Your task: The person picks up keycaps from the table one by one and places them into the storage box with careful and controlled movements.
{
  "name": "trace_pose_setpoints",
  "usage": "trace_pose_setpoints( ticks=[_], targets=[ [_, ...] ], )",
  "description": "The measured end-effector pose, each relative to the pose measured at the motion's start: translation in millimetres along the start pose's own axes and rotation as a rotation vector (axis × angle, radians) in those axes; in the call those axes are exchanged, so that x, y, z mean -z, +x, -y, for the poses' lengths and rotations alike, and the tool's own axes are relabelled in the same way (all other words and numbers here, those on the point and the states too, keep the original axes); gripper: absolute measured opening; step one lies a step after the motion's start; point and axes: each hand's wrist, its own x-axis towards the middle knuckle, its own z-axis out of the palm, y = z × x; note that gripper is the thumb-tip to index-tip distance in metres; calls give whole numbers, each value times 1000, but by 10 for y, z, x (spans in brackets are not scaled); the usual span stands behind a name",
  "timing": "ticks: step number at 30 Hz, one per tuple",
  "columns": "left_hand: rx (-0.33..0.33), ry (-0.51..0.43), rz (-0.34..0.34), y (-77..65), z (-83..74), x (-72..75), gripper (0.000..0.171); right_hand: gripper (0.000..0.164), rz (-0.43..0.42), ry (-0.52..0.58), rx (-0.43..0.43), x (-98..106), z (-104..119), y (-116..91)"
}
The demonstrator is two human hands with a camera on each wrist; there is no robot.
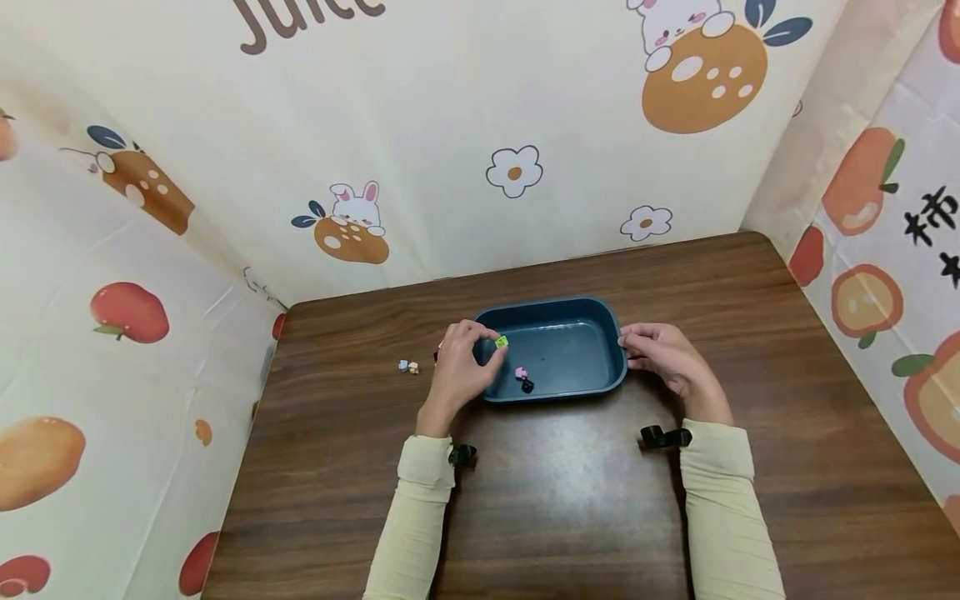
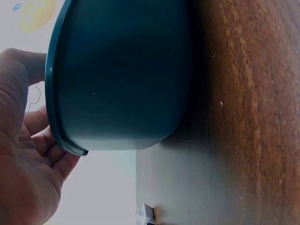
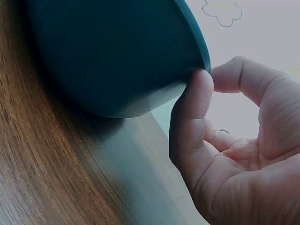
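Over the left end of a dark blue rectangular tub (image 1: 558, 397), my left hand (image 1: 456, 367) pinches a small bright green block (image 1: 502, 342) between thumb and fingertips. In the left wrist view the tub wall (image 2: 117, 84) hides those fingertips and the block. My right hand (image 1: 671, 358) grips the tub's right rim; the right wrist view has thumb and finger pinching the rim (image 3: 202, 51). Inside the tub, near its left front, lie a small pink piece (image 1: 521, 372) and a small black piece (image 1: 528, 386), side by side.
Left of the tub, a small light blue piece (image 1: 403, 365) and a white-and-tan piece (image 1: 414, 367) lie on the brown wooden table (image 1: 337, 467). Something small and dark shows at the left hand's outer edge. Printed curtains (image 1: 450, 125) border the table's back and sides.
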Motion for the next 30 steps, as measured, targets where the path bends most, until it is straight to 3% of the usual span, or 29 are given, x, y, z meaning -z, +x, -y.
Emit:
trace_pose_setpoints(
  ticks=[30],
  targets=[
    [-50, 9, 22, 23, -77, -135, 25, 39, -7, 11, 1, -3, -33, -8]
  ],
)
